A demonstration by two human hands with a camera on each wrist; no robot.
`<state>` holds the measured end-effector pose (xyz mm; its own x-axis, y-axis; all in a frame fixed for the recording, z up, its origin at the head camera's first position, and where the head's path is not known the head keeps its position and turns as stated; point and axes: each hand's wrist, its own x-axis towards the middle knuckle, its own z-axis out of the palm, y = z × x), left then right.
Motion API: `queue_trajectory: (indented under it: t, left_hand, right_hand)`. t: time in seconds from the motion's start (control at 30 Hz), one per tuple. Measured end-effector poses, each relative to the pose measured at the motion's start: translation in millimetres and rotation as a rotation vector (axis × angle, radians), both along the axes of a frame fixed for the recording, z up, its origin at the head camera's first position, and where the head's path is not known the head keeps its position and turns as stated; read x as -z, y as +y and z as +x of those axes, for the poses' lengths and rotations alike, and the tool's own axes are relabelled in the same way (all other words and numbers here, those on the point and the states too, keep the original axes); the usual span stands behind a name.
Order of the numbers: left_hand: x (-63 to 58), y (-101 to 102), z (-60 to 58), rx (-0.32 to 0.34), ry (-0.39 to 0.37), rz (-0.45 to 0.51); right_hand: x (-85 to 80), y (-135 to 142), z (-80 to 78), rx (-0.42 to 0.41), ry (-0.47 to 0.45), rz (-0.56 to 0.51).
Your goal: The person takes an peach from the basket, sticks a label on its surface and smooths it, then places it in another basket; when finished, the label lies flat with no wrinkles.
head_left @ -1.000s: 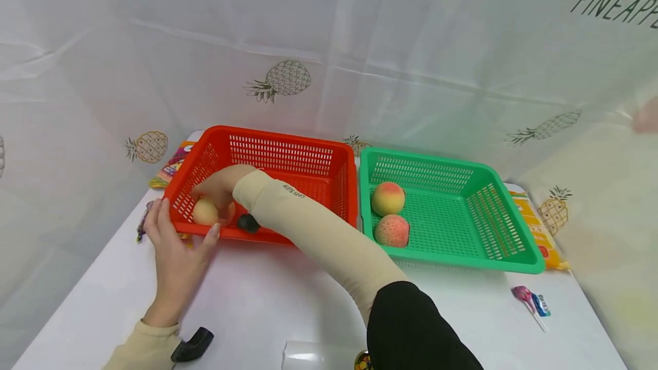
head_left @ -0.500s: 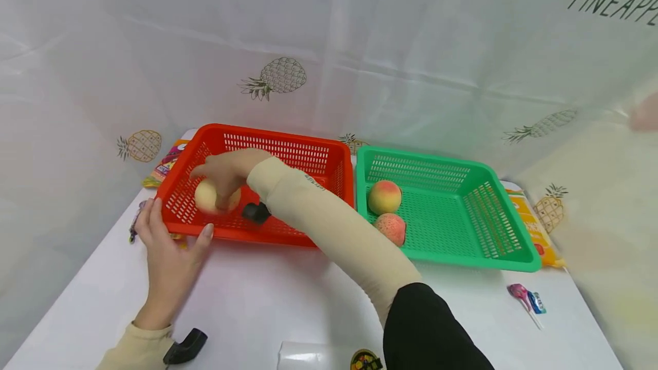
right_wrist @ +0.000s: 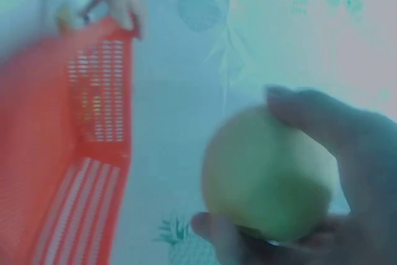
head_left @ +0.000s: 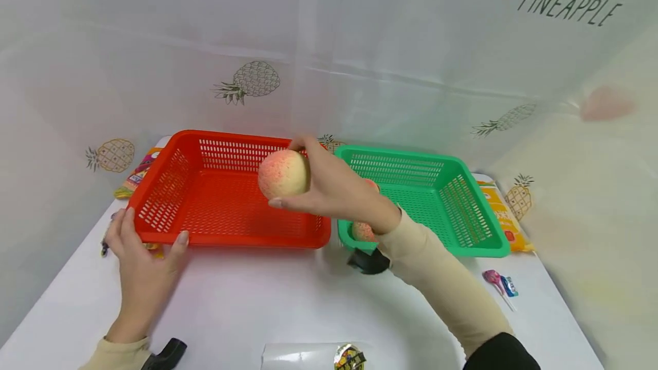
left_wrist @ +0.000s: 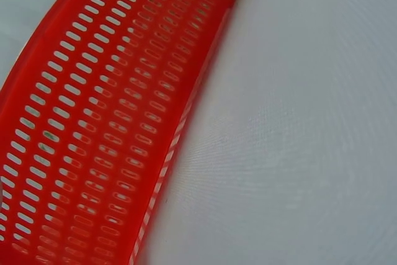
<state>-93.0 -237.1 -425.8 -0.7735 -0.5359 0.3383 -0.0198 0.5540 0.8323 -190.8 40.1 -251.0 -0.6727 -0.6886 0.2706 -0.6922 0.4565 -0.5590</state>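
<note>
My right hand (head_left: 341, 187) grips a pale yellow-pink peach (head_left: 280, 173) between thumb and fingers, above the right part of the red basket (head_left: 221, 201). The right wrist view shows the same peach (right_wrist: 267, 175) close up. At the red basket's front left corner, my left hand (head_left: 145, 273) holds the rim, thumb on the front edge and fingers on the left side. Right beside it, the green basket (head_left: 416, 204) contains two peaches; one peach (head_left: 364, 232) is partly hidden by my right wrist, the other peach (head_left: 371, 183) largely behind that hand.
A snack bag (head_left: 139, 173) lies behind the red basket's left side, an orange bag (head_left: 506, 218) right of the green one. A lollipop (head_left: 493, 278) and a blue-wrapped sweet (head_left: 509, 286) lie at right. A clear cylinder (head_left: 303, 357) is at the front edge.
My right hand has lifted the peach out of the red basket's left front corner and carried it to the right. My left hand stays on the rim; the head view has shifted slightly.
</note>
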Motion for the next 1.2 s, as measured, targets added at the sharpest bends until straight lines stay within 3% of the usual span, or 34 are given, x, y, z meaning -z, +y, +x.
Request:
queue_trajectory:
  t: [0.07, 0.2, 0.43, 0.57, 0.8, 0.97, 1.2]
  left_hand:
    - [-0.7, -1.8, 2.5, -0.008, -0.025, 0.008]
    - [-2.2, -1.7, 2.3, -0.008, -0.048, 0.018]
    - [-1.1, 1.9, 0.6, -0.001, -0.039, 0.003]
    - [-1.2, 1.5, -0.7, 0.009, -0.004, -0.013]
    - [1.5, 0.5, -1.6, 0.021, 0.034, -0.024]
    - [2.2, 0.8, -1.3, 0.014, 0.028, -0.028]
    - [0.0, 0.4, -0.5, 0.014, 0.008, -0.035]
  right_hand:
    - [11.1, 20.1, 16.6, 0.041, 0.015, -0.047]
    - [33.4, 53.4, 48.2, 0.044, 0.04, -0.071]
    - [78.6, 83.8, 87.9, 0.021, -0.12, -0.024]
    - [105.6, 87.9, 92.4, 0.065, -0.169, 0.003]
    - [140.7, 89.5, 86.1, 0.119, -0.201, 0.015]
    - [153.9, 89.1, 81.6, 0.135, -0.262, 0.039]
    - [156.0, 89.0, 80.2, 0.112, -0.337, 0.137]
